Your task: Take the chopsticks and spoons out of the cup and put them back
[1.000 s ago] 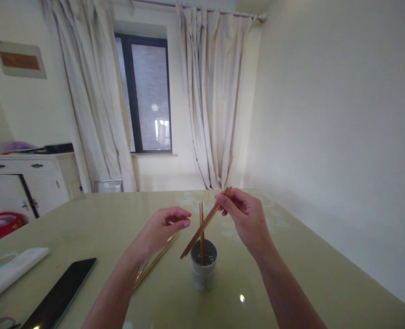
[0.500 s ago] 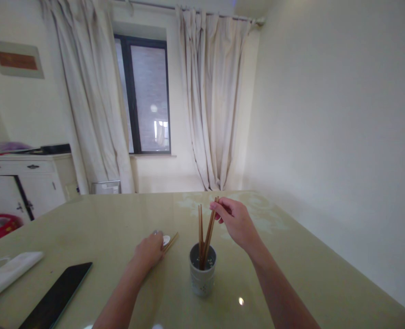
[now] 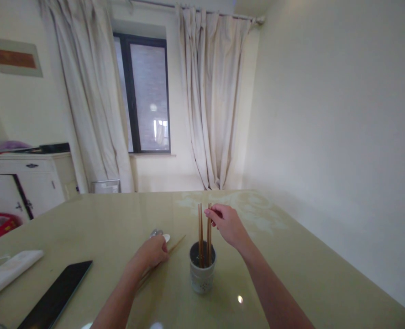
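A grey patterned cup (image 3: 202, 278) stands upright on the table with several wooden chopsticks (image 3: 200, 228) in it. Above its rim, my right hand (image 3: 224, 221) pinches the top of a pair of chopsticks (image 3: 209, 240) whose lower ends are inside the cup. To the left of the cup, my left hand (image 3: 153, 251) is closed over other chopsticks (image 3: 177, 243) low at the table; they stick out on both sides of it. Just beyond this hand lie spoons, one metal spoon (image 3: 156, 233) and one with a white bowl (image 3: 167, 237), partly hidden by my fingers.
On the left of the glossy table (image 3: 102, 228) lie a dark flat phone-like slab (image 3: 56, 292) and a long white object (image 3: 13, 272). A white cabinet (image 3: 24, 183) and a red basket (image 3: 2, 226) stand beyond the table's left edge. A wall (image 3: 342, 160) runs along the right side.
My right hand has moved left and slightly down, and its chopsticks stand more upright in the cup. My left hand has shifted a little toward me, uncovering more of the spoons; its chopsticks reach further right.
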The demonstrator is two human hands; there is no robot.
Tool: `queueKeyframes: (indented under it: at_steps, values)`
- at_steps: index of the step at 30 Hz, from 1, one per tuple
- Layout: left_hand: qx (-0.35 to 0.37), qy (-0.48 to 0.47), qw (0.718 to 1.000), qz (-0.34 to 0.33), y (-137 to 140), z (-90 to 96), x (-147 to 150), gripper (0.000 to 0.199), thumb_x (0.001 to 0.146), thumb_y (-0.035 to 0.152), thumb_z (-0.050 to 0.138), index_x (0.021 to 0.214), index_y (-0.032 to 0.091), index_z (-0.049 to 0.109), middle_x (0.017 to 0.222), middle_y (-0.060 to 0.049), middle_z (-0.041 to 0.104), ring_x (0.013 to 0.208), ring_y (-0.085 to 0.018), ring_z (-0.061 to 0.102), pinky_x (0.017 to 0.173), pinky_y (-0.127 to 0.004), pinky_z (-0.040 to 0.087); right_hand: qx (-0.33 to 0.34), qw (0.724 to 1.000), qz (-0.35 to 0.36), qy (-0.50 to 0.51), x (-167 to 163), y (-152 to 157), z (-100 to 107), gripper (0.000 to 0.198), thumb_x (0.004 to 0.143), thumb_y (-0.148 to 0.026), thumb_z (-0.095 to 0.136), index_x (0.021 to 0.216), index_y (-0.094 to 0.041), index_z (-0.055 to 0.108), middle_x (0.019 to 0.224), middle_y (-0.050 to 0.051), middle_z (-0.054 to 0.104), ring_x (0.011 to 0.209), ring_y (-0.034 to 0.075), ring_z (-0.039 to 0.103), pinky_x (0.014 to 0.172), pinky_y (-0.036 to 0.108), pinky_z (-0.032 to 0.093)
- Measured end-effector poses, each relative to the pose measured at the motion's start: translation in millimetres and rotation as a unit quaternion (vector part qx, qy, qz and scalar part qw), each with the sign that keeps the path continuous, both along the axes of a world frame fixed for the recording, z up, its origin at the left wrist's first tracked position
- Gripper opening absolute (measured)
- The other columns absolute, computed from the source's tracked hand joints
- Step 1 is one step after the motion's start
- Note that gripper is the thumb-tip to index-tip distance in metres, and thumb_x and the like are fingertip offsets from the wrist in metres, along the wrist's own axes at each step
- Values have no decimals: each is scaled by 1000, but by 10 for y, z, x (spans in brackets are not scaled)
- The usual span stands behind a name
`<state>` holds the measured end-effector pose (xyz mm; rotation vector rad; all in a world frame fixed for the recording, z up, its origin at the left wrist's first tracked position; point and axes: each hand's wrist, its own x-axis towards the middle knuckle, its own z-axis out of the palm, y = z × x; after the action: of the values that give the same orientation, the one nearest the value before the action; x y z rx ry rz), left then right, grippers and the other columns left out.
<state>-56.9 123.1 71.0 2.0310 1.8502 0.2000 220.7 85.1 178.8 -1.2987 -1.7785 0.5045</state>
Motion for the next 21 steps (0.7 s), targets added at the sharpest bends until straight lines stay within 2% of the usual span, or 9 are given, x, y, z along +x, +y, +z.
queueKeyframes:
  at_steps: [2,5,8,9,11,12,14,17,21]
  values:
    - [-1,-23,1000,-15,-20,81,-16,2,70,19,67,71,18,68,77,-4,73,84,-25,71,67,-29,42,-11,1000,-1,-10,-7,19,-26,32,99,-31,61,69,-19,63,62,-1,65,61,16,63,61,25,41]
    - [-19,-143,989,-39,-92,299,-40,18,77,35,66,77,17,69,76,-2,74,79,-23,69,67,-28,46,-31,999,7,-17,4,11,-5,29,99,-30,62,74,-17,71,68,2,71,63,16,66,63,25,43]
    - [-35,-362,929,-65,-220,603,-24,35,78,49,73,88,16,70,81,-4,75,75,-19,66,70,-28,48,-21,997,-36,-58,25,-57,83,29,99,-35,65,77,-18,75,71,5,74,66,19,67,64,27,42]
    - [-32,-413,907,-72,-272,709,-2,38,76,51,76,88,15,70,81,-4,75,75,-18,65,70,-27,47,-3,995,-66,-75,27,-94,123,28,98,-36,67,78,-18,76,73,5,75,68,20,67,65,28,41]
    - [-14,-457,886,-83,-378,909,70,39,77,51,80,89,16,72,80,-2,73,74,-16,63,70,-25,46,45,991,-99,-83,8,-183,208,26,98,-37,68,82,-18,77,78,6,76,72,20,67,67,30,41]
    - [-4,-465,881,-91,-431,997,117,37,78,51,81,89,16,73,80,-2,72,74,-15,62,69,-25,45,66,992,-86,-67,-14,-232,247,25,99,-37,67,85,-19,78,81,6,77,74,20,67,69,30,43]
    - [20,-468,876,-116,-533,1141,228,33,80,48,81,88,17,75,80,-1,71,73,-14,61,68,-24,45,91,996,-8,-8,-82,-326,309,25,101,-38,63,92,-20,78,87,5,78,78,19,68,73,29,46]
    - [50,-467,869,-155,-669,1284,411,28,80,45,81,87,17,77,78,-1,71,73,-13,60,68,-23,45,78,987,105,96,-199,-421,344,22,101,-38,63,97,-21,77,89,2,78,79,17,70,73,27,50]
    - [79,-471,858,-188,-779,1383,584,27,82,45,78,86,18,78,82,-2,75,75,-15,63,70,-25,49,54,970,140,193,-245,-443,346,23,99,-37,66,88,-19,74,78,2,73,71,16,69,66,26,52]
